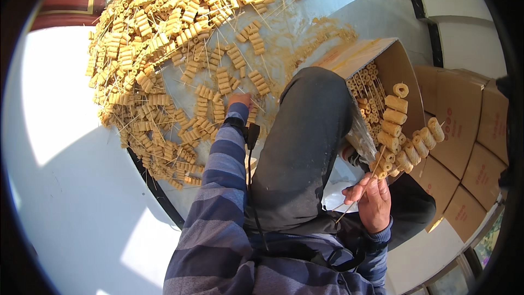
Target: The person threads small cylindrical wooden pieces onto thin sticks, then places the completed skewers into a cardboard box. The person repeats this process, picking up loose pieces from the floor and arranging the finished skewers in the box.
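My right hand (374, 202) is closed on the thin sticks of a few skewers of golden-brown rolls (391, 128). The held skewers fan out, one pointing up and another to the right, over the front of an open cardboard box (408, 71). More skewers (367, 95) are packed inside that box, roll ends showing. Over on the floor, my left hand (240, 100) reaches among loose skewers of rolls (224, 81). Its fingers look curled down beside a skewer, but what they grip is hidden.
A large heap of skewers (180, 11) spreads over the far left. My bent leg in dark trousers (305, 142) stands between my hands. Stacked cardboard cartons (453, 158) line the right side. Brown crumbs (322, 35) are scattered on the grey surface behind the box.
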Demonstrator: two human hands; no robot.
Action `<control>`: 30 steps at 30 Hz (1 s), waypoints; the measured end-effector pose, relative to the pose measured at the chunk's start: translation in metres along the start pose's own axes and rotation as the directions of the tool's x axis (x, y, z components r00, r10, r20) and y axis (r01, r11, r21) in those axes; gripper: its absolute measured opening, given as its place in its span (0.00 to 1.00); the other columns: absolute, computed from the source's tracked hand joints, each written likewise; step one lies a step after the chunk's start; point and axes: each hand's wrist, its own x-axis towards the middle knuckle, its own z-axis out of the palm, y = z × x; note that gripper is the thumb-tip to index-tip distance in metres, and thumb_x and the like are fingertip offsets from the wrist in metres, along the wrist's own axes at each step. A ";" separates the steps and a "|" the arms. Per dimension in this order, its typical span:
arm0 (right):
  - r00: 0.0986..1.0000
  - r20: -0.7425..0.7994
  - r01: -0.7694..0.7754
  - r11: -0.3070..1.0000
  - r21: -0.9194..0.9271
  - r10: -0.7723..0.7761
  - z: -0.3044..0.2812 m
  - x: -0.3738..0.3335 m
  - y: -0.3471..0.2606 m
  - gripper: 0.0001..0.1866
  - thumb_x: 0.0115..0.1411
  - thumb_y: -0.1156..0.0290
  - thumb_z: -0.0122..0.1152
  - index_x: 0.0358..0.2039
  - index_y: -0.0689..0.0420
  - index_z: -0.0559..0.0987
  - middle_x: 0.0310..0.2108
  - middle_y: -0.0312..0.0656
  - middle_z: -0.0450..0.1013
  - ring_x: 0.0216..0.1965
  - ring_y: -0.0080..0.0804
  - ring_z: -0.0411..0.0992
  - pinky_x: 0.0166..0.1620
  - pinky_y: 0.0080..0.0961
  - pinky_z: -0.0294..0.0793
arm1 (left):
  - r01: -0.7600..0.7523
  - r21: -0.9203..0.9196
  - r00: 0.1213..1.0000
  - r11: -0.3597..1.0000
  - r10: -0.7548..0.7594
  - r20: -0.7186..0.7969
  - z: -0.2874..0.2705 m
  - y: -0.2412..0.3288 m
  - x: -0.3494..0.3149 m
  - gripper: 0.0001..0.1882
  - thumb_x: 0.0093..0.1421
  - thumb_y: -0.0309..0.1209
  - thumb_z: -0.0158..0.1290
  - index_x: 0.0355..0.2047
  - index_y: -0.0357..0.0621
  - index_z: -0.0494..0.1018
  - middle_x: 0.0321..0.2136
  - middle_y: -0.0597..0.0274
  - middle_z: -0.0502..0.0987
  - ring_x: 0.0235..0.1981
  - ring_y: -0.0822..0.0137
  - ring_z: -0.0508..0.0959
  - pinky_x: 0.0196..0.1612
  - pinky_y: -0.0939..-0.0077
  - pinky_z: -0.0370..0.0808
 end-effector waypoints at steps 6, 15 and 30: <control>0.989 0.144 -0.040 0.999 0.035 0.035 0.015 0.008 0.001 0.15 0.76 0.60 0.41 0.41 0.58 0.71 0.28 0.45 0.77 0.32 0.38 0.79 0.52 0.40 0.77 | 0.012 -0.463 0.949 0.886 0.136 0.286 -0.098 -0.006 -0.103 0.12 0.67 0.40 0.55 0.35 0.45 0.74 0.22 0.69 0.73 0.20 0.73 0.72 0.23 0.79 0.68; 0.970 0.242 0.009 0.999 -0.053 0.004 0.052 -0.019 0.015 0.17 0.75 0.58 0.43 0.44 0.60 0.70 0.40 0.51 0.79 0.43 0.41 0.80 0.51 0.37 0.79 | -0.376 -0.557 0.592 0.741 0.654 0.470 -0.082 0.064 -0.330 0.12 0.69 0.37 0.54 0.37 0.39 0.77 0.29 0.65 0.77 0.29 0.73 0.76 0.36 0.79 0.73; 0.950 0.262 0.124 0.974 0.188 -0.171 0.002 -0.087 0.008 0.13 0.75 0.59 0.44 0.41 0.56 0.69 0.22 0.32 0.64 0.20 0.21 0.65 0.24 0.18 0.65 | -0.518 -0.353 0.424 0.779 0.592 0.685 0.060 0.059 -0.441 0.09 0.69 0.35 0.54 0.40 0.43 0.74 0.36 0.65 0.77 0.39 0.72 0.76 0.47 0.74 0.74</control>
